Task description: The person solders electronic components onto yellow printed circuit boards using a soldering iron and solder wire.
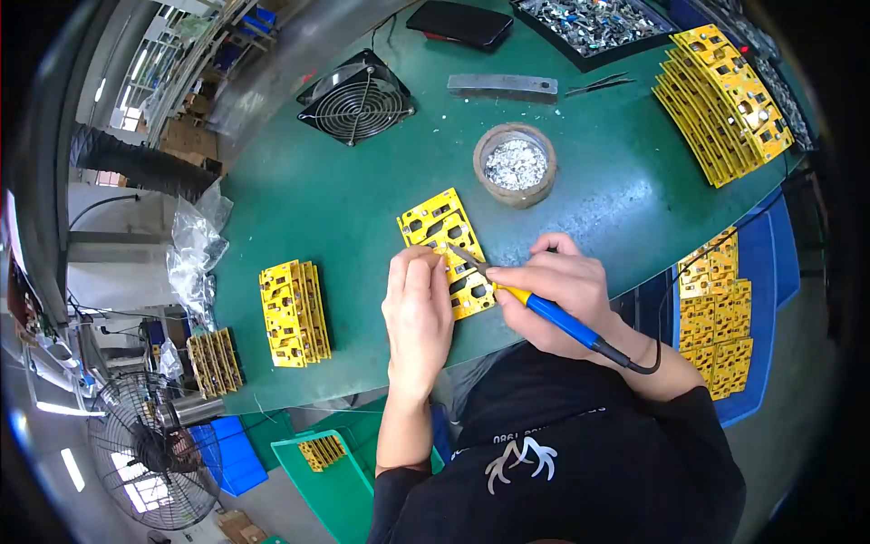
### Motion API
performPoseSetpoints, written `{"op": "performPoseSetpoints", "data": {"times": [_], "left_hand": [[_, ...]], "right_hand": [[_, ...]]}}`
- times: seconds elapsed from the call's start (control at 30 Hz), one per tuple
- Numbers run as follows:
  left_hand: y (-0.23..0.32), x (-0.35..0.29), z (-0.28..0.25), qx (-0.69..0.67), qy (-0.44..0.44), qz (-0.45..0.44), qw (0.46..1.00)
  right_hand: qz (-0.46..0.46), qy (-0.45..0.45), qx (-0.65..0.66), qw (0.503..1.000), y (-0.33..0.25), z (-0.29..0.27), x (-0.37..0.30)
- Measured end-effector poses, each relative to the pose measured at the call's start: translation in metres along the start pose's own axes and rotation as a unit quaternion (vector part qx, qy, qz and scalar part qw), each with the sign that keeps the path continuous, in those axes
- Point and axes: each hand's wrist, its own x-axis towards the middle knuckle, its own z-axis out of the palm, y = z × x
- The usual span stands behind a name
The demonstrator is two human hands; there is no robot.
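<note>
A yellow circuit board panel with dark cut-outs lies on the green table in front of me. My right hand grips a soldering iron by its blue and yellow handle, and the metal tip reaches onto the middle of the board. At the board's left edge is my left hand, its fingers pinched together close to the iron's tip. Whatever those fingers hold is too small or hidden to make out. Just beyond the board stands a round pot with whitish scraps inside.
Stacked yellow boards stand at left, with more boards at far right. A square fan, a metal bar, tweezers and a tray of small parts line the back. Blue bin holds boards; the iron's cord trails right.
</note>
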Motion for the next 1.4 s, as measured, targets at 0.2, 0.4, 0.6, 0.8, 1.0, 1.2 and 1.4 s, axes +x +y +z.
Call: {"op": "performPoseSetpoints", "data": {"times": [0.2,0.4,0.6,0.8,1.0,1.2,1.4], "left_hand": [[-0.001,0.001,0.005,0.002,0.029,0.009,1.000],[-0.001,-0.001,0.003,0.001,0.032,0.004,0.999],[0.008,-0.017,-0.010,0.006,0.067,-0.020,0.998],[0.021,-0.045,-0.016,0.006,0.061,-0.032,0.998],[0.029,-0.063,-0.007,0.047,0.050,0.028,0.997],[0.029,-0.065,-0.003,0.061,0.045,0.054,0.996],[0.032,-0.065,0.001,0.052,0.048,0.027,0.997]], "right_hand": [[-0.008,0.004,0.001,1.000,0.000,0.003,0.000],[-0.012,0.009,0.001,1.000,-0.002,0.003,-0.001],[-0.016,0.021,-0.003,1.000,-0.008,-0.013,-0.006],[-0.025,0.028,0.011,0.999,-0.015,-0.026,-0.020],[-0.028,0.004,0.031,0.999,-0.021,-0.028,-0.029],[-0.035,-0.002,0.036,0.999,-0.021,-0.024,-0.032],[-0.036,-0.010,0.032,0.999,-0.021,-0.021,-0.030]]}}
